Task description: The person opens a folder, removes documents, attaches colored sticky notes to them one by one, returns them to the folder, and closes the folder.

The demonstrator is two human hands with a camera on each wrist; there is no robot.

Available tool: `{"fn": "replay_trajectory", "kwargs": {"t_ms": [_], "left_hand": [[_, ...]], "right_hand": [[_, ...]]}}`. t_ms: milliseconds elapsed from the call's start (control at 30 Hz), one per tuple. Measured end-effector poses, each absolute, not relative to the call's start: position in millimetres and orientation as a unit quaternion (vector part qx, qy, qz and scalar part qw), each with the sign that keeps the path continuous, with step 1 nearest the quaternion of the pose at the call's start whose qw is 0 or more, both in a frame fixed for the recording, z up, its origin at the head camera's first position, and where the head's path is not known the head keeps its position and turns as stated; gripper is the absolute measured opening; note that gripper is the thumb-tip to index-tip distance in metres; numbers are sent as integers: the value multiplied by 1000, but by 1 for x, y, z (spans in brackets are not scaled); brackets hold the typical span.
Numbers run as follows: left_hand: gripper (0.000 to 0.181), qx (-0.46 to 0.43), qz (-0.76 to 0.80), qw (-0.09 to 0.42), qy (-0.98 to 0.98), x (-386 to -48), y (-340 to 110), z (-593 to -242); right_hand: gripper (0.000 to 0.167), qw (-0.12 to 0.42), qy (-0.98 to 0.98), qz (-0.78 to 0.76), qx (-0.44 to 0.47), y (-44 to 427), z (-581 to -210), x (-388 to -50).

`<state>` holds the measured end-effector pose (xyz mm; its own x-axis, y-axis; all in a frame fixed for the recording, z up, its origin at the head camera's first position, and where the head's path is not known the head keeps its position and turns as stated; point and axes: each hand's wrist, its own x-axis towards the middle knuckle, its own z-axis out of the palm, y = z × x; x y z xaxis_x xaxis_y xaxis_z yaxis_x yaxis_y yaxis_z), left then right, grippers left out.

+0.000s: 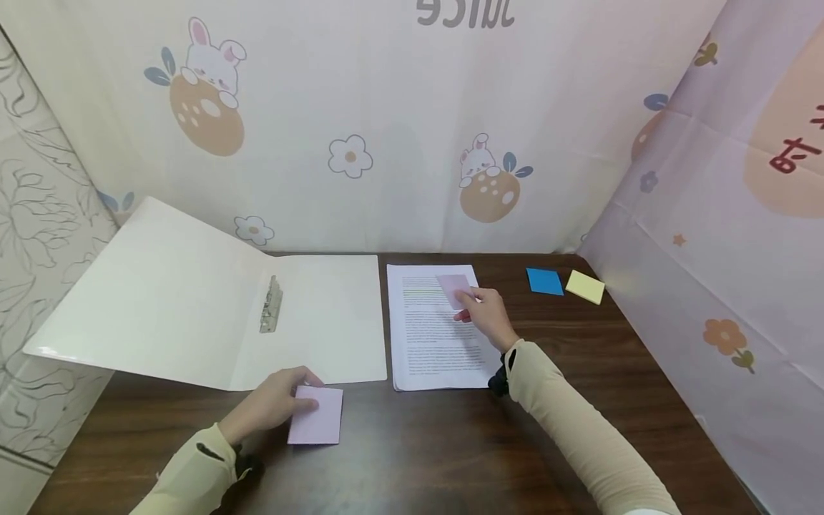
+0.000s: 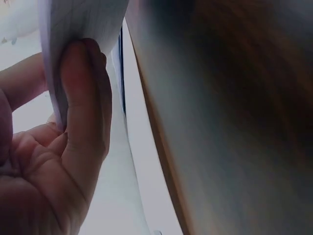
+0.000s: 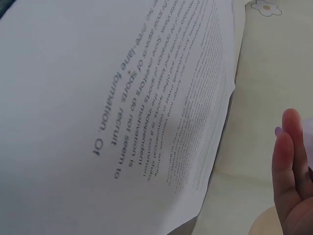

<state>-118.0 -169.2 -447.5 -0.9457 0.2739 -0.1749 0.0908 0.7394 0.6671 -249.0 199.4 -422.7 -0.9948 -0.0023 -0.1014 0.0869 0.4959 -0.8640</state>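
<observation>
My left hand [image 1: 273,400] grips a pad of pale purple sticky notes [image 1: 326,425] between thumb and fingers, above the front of the table. In the left wrist view the pad [image 2: 93,19] is seen edge-on, with fingers on either side. A single purple sticky note [image 1: 453,286] is pinched by my right hand [image 1: 487,315] over the upper right part of a stack of printed sheets [image 1: 431,350]. A highlighted line crosses the text near the page's top. In the right wrist view only some fingers [image 3: 283,166] and a sliver of the note show; whether it touches the page cannot be told.
A white lever-arch folder [image 1: 335,315] lies spread out left of the sheets, its cover leaning up and its metal clip [image 1: 271,306] bare. Blue sticky notes [image 1: 544,281] and yellow sticky notes [image 1: 585,287] lie at the back right. Patterned curtains [image 1: 399,200] border the table.
</observation>
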Motion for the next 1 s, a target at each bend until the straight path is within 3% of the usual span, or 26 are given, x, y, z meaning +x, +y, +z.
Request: {"fn": "replay_trajectory", "kwargs": {"t_ms": [300,633,1000], "left_hand": [[23,69,295,164,939,-105,-173,-448],[26,107,204,77,970,-93,-179,-453],[26,97,163,47,981,-85,-177,-450]], "right_hand": [[38,47,846,-531,22,201,-425,-245],[37,50,856,-515,-4,197,-426,-243],[36,46,865,-500,-26,190,-423,-241]]}}
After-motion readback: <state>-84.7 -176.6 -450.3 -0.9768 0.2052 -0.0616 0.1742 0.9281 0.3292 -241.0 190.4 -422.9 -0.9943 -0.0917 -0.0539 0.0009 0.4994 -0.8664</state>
